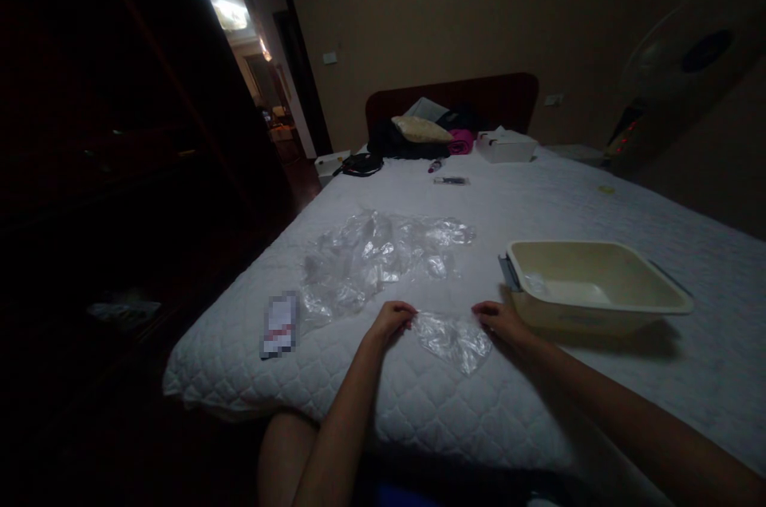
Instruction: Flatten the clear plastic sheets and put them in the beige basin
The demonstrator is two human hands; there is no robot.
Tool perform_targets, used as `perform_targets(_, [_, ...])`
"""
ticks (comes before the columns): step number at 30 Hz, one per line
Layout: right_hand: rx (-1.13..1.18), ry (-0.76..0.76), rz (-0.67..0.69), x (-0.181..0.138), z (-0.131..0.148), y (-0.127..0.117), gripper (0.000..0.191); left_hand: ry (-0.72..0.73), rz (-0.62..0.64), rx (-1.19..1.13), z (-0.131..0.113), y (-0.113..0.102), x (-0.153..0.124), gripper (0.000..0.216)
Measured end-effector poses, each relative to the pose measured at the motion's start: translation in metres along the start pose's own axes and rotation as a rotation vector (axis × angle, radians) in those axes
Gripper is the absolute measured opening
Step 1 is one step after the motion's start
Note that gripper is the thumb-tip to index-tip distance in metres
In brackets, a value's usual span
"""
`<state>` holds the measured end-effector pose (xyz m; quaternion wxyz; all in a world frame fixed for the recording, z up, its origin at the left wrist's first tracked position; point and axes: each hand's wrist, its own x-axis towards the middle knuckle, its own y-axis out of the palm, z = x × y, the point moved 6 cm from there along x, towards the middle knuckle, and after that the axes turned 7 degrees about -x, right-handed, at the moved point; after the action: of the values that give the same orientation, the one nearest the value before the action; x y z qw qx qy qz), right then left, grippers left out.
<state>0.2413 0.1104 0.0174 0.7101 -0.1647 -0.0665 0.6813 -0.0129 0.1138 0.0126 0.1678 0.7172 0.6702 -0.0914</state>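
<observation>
A clear plastic bag (pixel 453 339) lies spread between my two hands near the front edge of the bed. Its upper left corner is pinched in my left hand (pixel 395 319), while my right hand (pixel 498 321) pinches the upper right corner. More clear plastic bags (pixel 371 251) lie crumpled in a loose pile just beyond my left hand. To the right of my right hand stands a cream plastic bin (pixel 598 318) with grey side handles, holding a small piece of clear plastic (pixel 535 282).
A phone-sized item (pixel 279 325), blurred out, lies at the bed's (pixel 419 419) left front. Farther back are a small dark packet (pixel 451 181), a black bag (pixel 361 164), piled clothes with a pillow (pixel 420 129), and a white box (pixel 507 147). A fan (pixel 688 52) stands at right.
</observation>
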Motion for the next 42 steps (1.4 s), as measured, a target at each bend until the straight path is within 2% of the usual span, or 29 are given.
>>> perform_targets(3, [-0.092,-0.039,-0.097,0.001,0.016,-0.008,0.022,0.012,0.009,-0.010,0.002,0.000,0.001,0.010])
perform_targets(5, [-0.199,-0.130,-0.096,0.000,0.032,-0.006,0.023,0.019,0.020,-0.020,0.004,0.001,0.002,0.009])
perform_targets(8, [-0.433,-0.287,0.047,-0.005,0.051,0.016,0.024,0.025,0.037,-0.037,0.005,0.003,0.003,0.007])
perform_targets(10, [-0.565,-0.304,0.200,-0.009,0.051,0.037,0.022,0.022,0.056,-0.049,0.005,0.002,0.003,0.008])
perform_targets(12, [-0.657,-0.291,0.297,-0.012,0.046,0.051,0.019,0.017,0.089,-0.062,0.001,-0.001,0.000,0.016])
perform_targets(15, [-0.701,-0.285,0.302,-0.012,0.043,0.056,0.020,0.055,0.131,-0.135,-0.014,-0.010,-0.006,0.033])
perform_targets(17, [-0.715,-0.287,0.298,-0.011,0.043,0.056,0.023,0.101,0.154,-0.237,-0.027,-0.014,-0.011,0.036])
perform_targets(20, [-0.721,-0.288,0.296,-0.011,0.046,0.056,0.023,0.043,0.299,-0.279,-0.031,-0.002,-0.019,0.030])
perform_targets(23, [-0.708,-0.290,0.299,-0.011,0.051,0.055,0.023,-0.115,0.440,-0.220,-0.017,0.018,-0.026,0.025])
perform_targets(25, [-0.697,-0.290,0.296,-0.009,0.053,0.051,0.022,-0.177,0.419,-0.201,-0.006,0.021,-0.027,0.020])
perform_targets(28, [-0.635,-0.266,0.240,-0.002,0.052,0.034,0.022,-0.172,0.389,-0.231,-0.001,0.013,-0.027,0.019])
perform_targets(32, [-0.571,-0.088,0.153,0.007,0.035,0.003,0.016,-0.132,0.319,-0.206,-0.001,-0.011,-0.023,0.020])
perform_targets(35, [-0.577,0.064,0.177,0.001,0.016,-0.007,0.025,-0.144,0.232,-0.132,0.006,-0.023,-0.020,0.024])
perform_targets(37, [-0.586,0.103,0.180,-0.007,0.007,-0.009,0.032,-0.145,0.225,-0.113,0.011,-0.020,-0.020,0.028])
perform_targets(42, [-0.534,0.007,0.108,-0.020,0.005,-0.006,0.027,-0.119,0.220,-0.067,0.015,-0.003,-0.020,0.032])
